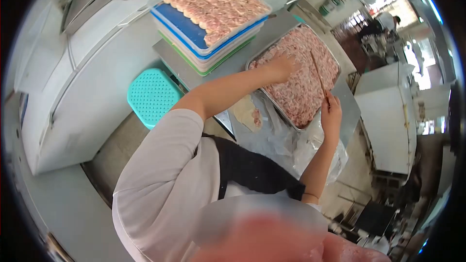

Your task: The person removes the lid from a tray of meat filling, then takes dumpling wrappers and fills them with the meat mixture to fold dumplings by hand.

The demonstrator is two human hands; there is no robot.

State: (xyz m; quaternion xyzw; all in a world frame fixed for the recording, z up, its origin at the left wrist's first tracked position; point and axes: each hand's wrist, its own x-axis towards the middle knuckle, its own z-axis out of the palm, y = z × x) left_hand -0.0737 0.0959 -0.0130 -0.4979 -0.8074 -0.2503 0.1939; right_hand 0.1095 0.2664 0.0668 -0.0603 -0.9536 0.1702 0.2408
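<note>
A large metal tray (274,108) filled with pink minced meat (303,92) lies in front of me. My right hand (331,111) is closed around the lower end of a thin brown stick (318,73), which stretches over the meat. Over the left part of the meat is my left hand (284,69). Its fingers blur into the pink behind them, so I cannot make out whether it holds anything. Near the tray's close edge lies a pile of pale, thin dough wrappers (244,113), with a bit of meat on its right side.
Stacked plastic boxes (208,57) stand left of the tray, the top one holding rows of pale pink filled pieces (213,2). Clear plastic bags (310,148) lie by the tray's near edge. A turquoise stool (153,98) is at the left. Another person (383,23) bends over far right.
</note>
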